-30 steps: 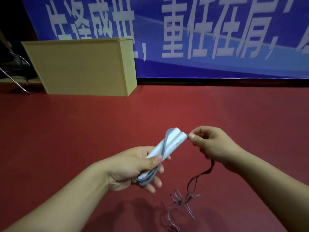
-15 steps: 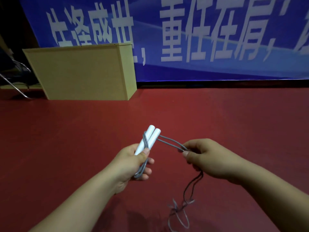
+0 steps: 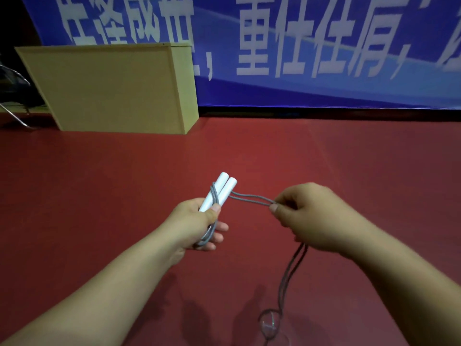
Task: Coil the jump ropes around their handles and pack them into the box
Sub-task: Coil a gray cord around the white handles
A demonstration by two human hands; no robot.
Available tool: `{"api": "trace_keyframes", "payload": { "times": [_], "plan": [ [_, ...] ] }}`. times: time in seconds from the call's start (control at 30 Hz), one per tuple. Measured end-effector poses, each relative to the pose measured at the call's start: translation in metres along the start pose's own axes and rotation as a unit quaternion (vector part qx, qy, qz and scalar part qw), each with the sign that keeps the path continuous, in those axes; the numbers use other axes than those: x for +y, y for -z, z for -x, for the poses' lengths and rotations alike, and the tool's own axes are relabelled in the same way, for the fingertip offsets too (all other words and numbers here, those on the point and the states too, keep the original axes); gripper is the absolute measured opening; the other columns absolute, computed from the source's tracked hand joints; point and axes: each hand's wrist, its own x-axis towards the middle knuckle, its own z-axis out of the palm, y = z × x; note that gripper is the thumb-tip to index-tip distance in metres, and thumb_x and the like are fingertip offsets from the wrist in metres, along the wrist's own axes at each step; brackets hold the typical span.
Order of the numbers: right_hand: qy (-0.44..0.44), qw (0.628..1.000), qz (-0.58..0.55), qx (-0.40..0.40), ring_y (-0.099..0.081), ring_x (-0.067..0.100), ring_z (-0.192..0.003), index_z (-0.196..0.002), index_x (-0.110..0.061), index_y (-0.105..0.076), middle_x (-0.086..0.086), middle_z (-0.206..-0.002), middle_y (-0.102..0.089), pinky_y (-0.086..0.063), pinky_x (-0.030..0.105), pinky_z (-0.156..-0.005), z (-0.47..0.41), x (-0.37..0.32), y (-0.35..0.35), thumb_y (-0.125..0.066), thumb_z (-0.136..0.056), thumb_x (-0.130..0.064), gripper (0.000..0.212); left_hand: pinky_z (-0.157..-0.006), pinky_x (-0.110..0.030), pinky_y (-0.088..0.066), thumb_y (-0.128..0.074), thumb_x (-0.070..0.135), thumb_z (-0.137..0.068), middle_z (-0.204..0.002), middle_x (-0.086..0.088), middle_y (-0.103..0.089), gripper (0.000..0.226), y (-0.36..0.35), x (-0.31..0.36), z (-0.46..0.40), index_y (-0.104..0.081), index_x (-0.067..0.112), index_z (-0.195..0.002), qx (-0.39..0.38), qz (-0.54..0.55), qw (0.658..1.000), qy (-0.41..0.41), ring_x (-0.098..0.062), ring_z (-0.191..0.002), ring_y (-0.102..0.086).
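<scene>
Here, two white handles (image 3: pixel 219 192) lie side by side as a pair, smooth round cylinders with flat ends, tilted up and away to the right. A thin grey rope (image 3: pixel 252 199) is looped round them near their middle, and a further loop of it hangs out below the palm that holds them. The left hand (image 3: pixel 199 224) grips the lower half of the handles, its thumb pressed on top and its fingers curled underneath, held in the air above the floor. From the handles a doubled strand of the rope runs rightward, nearly level and fairly tight, to the right hand (image 3: pixel 309 217), which pinches both strands between thumb and curled fingers. Past that hand the rope drops in two strands down to the floor, where it ends in a loose, blurred tangle near the lower edge of the view. The floor (image 3: pixel 349 171) is a flat, matt red surface, with the shadows of the arms falling on it. Well behind the hands, at the left, stands a large box (image 3: pixel 112 88) with pale yellow-tan, plain flat sides and sharp edges; its inside is hidden. Behind it hangs a blue banner (image 3: pixel 324 46) with large white characters, and a bent metal tube (image 3: pixel 15 116) shows at the far left edge.
</scene>
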Motion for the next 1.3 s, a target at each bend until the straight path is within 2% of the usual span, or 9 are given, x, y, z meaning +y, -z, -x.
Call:
{"api": "trace_keyframes", "payload": {
  "times": [0.13,0.3,0.6,0.7,0.83,0.93,1.03,1.2,1.3],
  "plan": [
    [-0.003,0.999,0.009,0.04,-0.063,0.018,-0.069,-0.07,-0.019,-0.067,0.0,-0.07,-0.069,-0.046,0.028,-0.063,-0.008,0.002,0.019,-0.061,-0.091,-0.039,0.03,-0.04,-0.02,-0.046,-0.049,0.021,-0.102,-0.073,-0.007,-0.069,0.01,-0.003,-0.003,-0.002,-0.057,0.02,-0.107,0.003,-0.072,0.997,-0.033,-0.011,-0.044,-0.06],
    [-0.023,0.989,-0.14,0.032,-0.052,0.016,-0.047,-0.072,-0.007,-0.069,0.004,-0.053,-0.062,-0.046,0.032,-0.053,-0.017,0.014,0.012,-0.065,-0.09,-0.038,0.036,-0.037,-0.019,-0.041,-0.051,0.019,-0.101,-0.07,-0.007,-0.067,0.007,-0.003,-0.008,-0.006,-0.058,0.02,-0.099,0.008,-0.131,0.99,-0.052,-0.011,-0.042,-0.057],
    [-0.007,0.96,-0.279,-0.023,-0.05,0.015,-0.05,-0.085,0.005,-0.065,0.004,-0.056,-0.052,-0.042,0.027,-0.052,-0.028,0.027,-0.012,-0.06,-0.095,-0.025,0.031,-0.039,-0.023,-0.042,-0.053,0.02,-0.099,-0.077,-0.01,-0.07,0.005,0.002,-0.02,-0.012,-0.058,0.018,-0.098,-0.009,-0.213,0.976,-0.049,-0.018,-0.05,-0.061],
    [-0.013,0.943,-0.328,-0.047,-0.047,0.015,-0.051,-0.085,0.005,-0.064,0.002,-0.056,-0.049,-0.043,0.027,-0.054,-0.029,0.029,-0.014,-0.061,-0.096,-0.022,0.029,-0.039,-0.022,-0.041,-0.054,0.021,-0.099,-0.079,-0.009,-0.072,0.006,0.0,-0.019,-0.01,-0.057,0.016,-0.099,-0.057,-0.26,0.963,-0.042,-0.015,-0.048,-0.06],
    [-0.04,0.927,-0.366,-0.075,-0.045,0.016,-0.054,-0.083,-0.004,-0.066,0.005,-0.06,-0.048,-0.041,0.034,-0.06,-0.03,0.03,-0.015,-0.06,-0.095,-0.016,0.017,-0.039,-0.021,-0.041,-0.054,0.021,-0.098,-0.084,-0.007,-0.072,0.004,-0.01,-0.016,-0.006,-0.056,0.021,-0.094,-0.145,-0.326,0.933,-0.046,-0.012,-0.047,-0.06],
    [-0.057,0.926,-0.366,-0.078,-0.045,0.018,-0.056,-0.085,-0.007,-0.065,0.006,-0.063,-0.047,-0.04,0.036,-0.061,-0.03,0.032,-0.019,-0.06,-0.096,-0.016,0.015,-0.041,-0.021,-0.042,-0.056,0.024,-0.098,-0.085,-0.003,-0.072,0.003,-0.014,-0.01,-0.003,-0.056,0.022,-0.095,-0.194,-0.375,0.904,-0.067,-0.01,-0.047,-0.06],
    [-0.062,0.937,-0.339,-0.058,-0.046,0.018,-0.056,-0.08,-0.01,-0.065,0.003,-0.061,-0.047,-0.043,0.036,-0.06,-0.034,0.04,-0.025,-0.06,-0.095,-0.018,0.017,-0.042,-0.022,-0.042,-0.056,0.025,-0.098,-0.083,-0.003,-0.072,0.002,-0.013,-0.006,0.001,-0.057,0.023,-0.097,-0.264,-0.37,0.888,-0.072,-0.012,-0.049,-0.057],
    [-0.037,0.97,-0.238,-0.013,-0.045,0.003,-0.047,-0.079,-0.015,-0.07,-0.014,-0.049,-0.054,-0.039,0.023,-0.054,-0.046,0.052,-0.032,-0.065,-0.09,-0.016,0.012,-0.042,-0.022,-0.041,-0.057,0.023,-0.098,-0.079,0.0,-0.07,0.005,-0.011,-0.003,0.006,-0.058,0.019,-0.1,-0.329,-0.328,0.883,-0.068,-0.012,-0.049,-0.056],
    [-0.039,0.962,-0.269,-0.017,-0.044,0.003,-0.047,-0.086,-0.013,-0.07,-0.01,-0.056,-0.056,-0.036,0.016,-0.048,-0.052,0.053,-0.034,-0.071,-0.086,-0.011,0.002,-0.041,-0.021,-0.04,-0.057,0.022,-0.098,-0.077,0.0,-0.068,0.005,-0.009,-0.002,0.008,-0.058,0.018,-0.102,-0.339,-0.293,0.891,-0.068,-0.011,-0.048,-0.055]
  ]
}}
